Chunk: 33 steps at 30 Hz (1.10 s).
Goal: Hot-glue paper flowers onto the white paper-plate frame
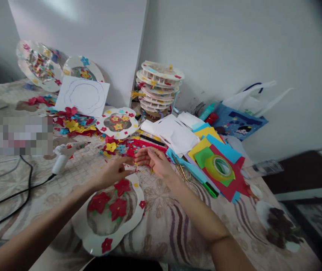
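My left hand hovers over the top edge of a scalloped white disc, its thumb and bent fingers apart and nothing visible between them. Facing it, my right hand is held with fingers stretched out and slightly cupped, close to small paper scraps on the tablecloth. The disc lies near the table's front edge and has a clear round middle. Red paper flowers with yellow centres sit on that middle, and smaller ones dot the white rim. My left forearm covers part of its left side.
A corded glue gun stands at left. Right are scissors, a green cutter, coloured paper and a tape roll. Behind are loose paper flowers, another decorated disc and a tiered stack.
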Motion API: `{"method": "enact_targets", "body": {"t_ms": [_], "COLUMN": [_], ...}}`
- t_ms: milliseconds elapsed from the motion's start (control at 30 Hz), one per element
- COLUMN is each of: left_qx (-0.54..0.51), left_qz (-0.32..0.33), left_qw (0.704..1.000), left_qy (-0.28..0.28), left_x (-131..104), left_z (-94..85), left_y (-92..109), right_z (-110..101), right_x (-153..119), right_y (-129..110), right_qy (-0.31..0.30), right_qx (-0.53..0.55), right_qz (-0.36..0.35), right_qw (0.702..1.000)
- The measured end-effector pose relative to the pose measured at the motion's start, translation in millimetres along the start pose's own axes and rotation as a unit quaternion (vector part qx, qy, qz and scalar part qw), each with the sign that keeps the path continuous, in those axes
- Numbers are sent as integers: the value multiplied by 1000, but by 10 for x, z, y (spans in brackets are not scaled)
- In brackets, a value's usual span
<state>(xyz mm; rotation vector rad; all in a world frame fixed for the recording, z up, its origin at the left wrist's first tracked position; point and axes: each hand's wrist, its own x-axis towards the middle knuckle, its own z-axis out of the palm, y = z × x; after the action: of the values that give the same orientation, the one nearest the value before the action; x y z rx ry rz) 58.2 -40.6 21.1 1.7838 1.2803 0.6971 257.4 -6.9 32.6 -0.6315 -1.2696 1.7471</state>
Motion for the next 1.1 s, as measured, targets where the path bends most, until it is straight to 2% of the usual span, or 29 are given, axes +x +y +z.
{"method": "enact_targets", "body": {"t_ms": [100,233,333,433,533,667,800,933,1100], "left_qx": [-46,-120,-164,-193,-215,-251,-305,-349,-373], "left_qz": [0,-22,-30,-38,-46,-61,-63,-55,-45], "left_qw": [999,989,978,971,967,961,948,935,927], "left_qy": [-4,88,126,135,126,104,68,28,17], "left_x": [113,105,93,101,135,214,274,259,217], "left_z": [-97,-466,-683,-752,-734,-685,-645,-612,-536], "left_y": [17,-32,-80,-93,-73,-67,-111,-196,-326], "right_z": [-100,-311,-418,-434,-351,-113,165,371,536], "right_x": [-10,-41,-86,-124,-121,15,299,547,584], "right_y": [-136,-406,-603,-695,-652,-521,-412,-196,84], "right_qy": [32,111,179,227,240,201,134,70,-26], "right_qx": [-33,-97,-133,-149,-150,-147,-181,-287,-333], "right_qz": [-46,-125,-162,-201,-202,-149,-128,-127,-108], "right_qw": [998,981,961,941,938,957,966,947,936]}}
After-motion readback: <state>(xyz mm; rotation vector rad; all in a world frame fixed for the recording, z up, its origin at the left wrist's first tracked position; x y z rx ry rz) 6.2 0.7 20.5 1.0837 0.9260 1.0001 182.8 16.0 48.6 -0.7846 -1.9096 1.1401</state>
